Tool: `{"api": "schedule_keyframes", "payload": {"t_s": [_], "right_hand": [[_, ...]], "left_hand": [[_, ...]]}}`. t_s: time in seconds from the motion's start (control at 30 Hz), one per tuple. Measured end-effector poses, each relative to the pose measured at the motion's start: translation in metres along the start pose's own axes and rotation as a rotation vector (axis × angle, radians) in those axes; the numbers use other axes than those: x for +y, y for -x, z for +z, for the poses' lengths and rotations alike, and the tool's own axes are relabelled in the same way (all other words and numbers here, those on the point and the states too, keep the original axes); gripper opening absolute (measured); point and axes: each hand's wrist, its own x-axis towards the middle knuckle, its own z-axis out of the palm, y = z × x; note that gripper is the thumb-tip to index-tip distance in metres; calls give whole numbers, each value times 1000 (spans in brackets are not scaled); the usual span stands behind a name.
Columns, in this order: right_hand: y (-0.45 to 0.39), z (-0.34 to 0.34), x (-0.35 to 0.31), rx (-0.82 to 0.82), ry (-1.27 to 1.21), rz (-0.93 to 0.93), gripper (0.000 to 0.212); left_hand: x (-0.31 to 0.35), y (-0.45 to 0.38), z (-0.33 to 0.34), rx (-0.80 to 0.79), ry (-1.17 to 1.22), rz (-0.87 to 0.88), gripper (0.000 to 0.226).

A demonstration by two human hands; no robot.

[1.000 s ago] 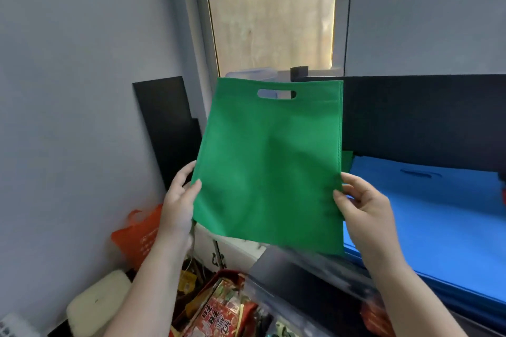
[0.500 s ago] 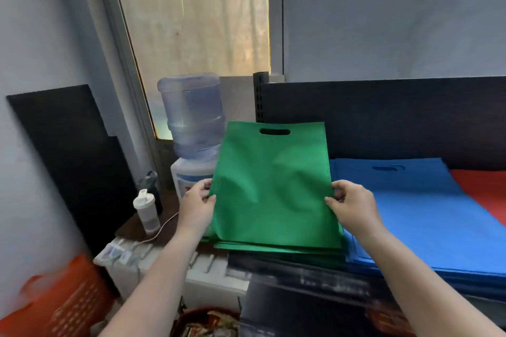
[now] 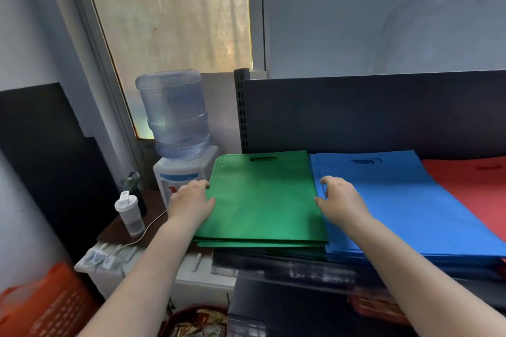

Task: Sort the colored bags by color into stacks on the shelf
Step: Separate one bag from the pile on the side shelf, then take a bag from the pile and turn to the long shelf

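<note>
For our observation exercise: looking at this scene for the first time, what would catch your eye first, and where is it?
Three bright stacks of bags lie side by side on the shelf: the green stack on the left, the blue stack in the middle, the red stack at the right edge. The left hand and right hand flank the green stack. A water dispenser stands just left of the shelf.

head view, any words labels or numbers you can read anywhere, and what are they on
None can be read.
Water dispenser: blue strip and red mark, too blurred to read.
Shelf edge strip: blurred light marks.
Snack packets: print too blurred.
Green bags, blue bags, red bags: no print.
</note>
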Motion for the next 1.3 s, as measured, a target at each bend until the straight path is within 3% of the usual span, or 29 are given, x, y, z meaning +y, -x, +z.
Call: {"api": "schedule_keyframes", "payload": {"t_s": [0.2,0.37,0.73,0.93,1.3], "right_hand": [[14,-68,33,121,140,-153,52],[38,-137,92,167,268,-129,55],[130,-274,283,215,518,169,54],[199,-330,380,222,549,359,61],[307,-411,533,265,641,689,57]], "left_hand": [[100,10,-14,63,-86,233,48],[205,33,-12,113,-117,434,45],[450,120,16,195,-35,742,43],[578,185,44,157,51,937,41],[790,304,76,74,106,1275,40]]}}
